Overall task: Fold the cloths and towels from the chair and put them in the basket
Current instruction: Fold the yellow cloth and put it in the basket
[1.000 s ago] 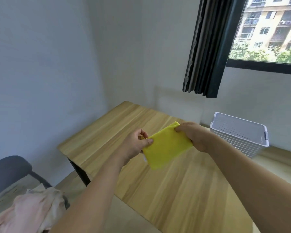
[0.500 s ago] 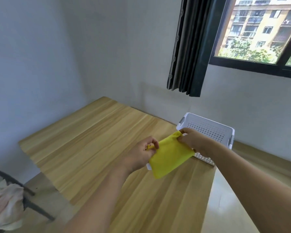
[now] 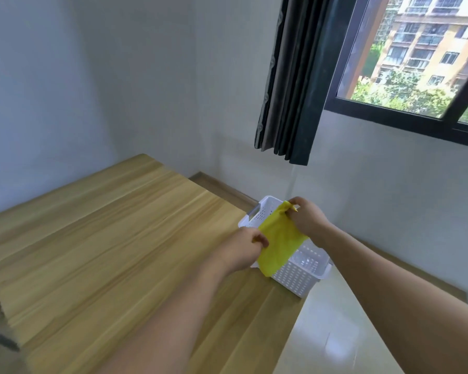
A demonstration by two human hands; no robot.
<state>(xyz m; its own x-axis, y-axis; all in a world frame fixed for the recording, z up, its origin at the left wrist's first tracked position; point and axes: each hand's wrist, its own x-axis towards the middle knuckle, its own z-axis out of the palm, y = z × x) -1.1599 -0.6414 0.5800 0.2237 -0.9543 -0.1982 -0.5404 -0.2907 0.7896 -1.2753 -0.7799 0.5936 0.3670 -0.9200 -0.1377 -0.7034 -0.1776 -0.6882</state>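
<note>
A folded yellow cloth (image 3: 278, 240) hangs between both my hands, directly over the white perforated basket (image 3: 300, 271). My left hand (image 3: 245, 245) pinches its near left edge. My right hand (image 3: 305, 217) pinches its far top corner above the basket's far end. The basket stands on the floor just beyond the wooden table's right corner; the part of its inside that shows holds nothing, and the cloth hides the rest. The chair and its pile of cloths are out of view.
The wooden table (image 3: 114, 238) fills the left and middle of the view. A dark curtain (image 3: 295, 76) hangs beside a window (image 3: 416, 55) on the far wall. Pale floor (image 3: 333, 333) lies to the right of the table.
My view has swung right, away from the chair, which has left the frame. Both hands carried the yellow cloth from over the table to above the basket.
</note>
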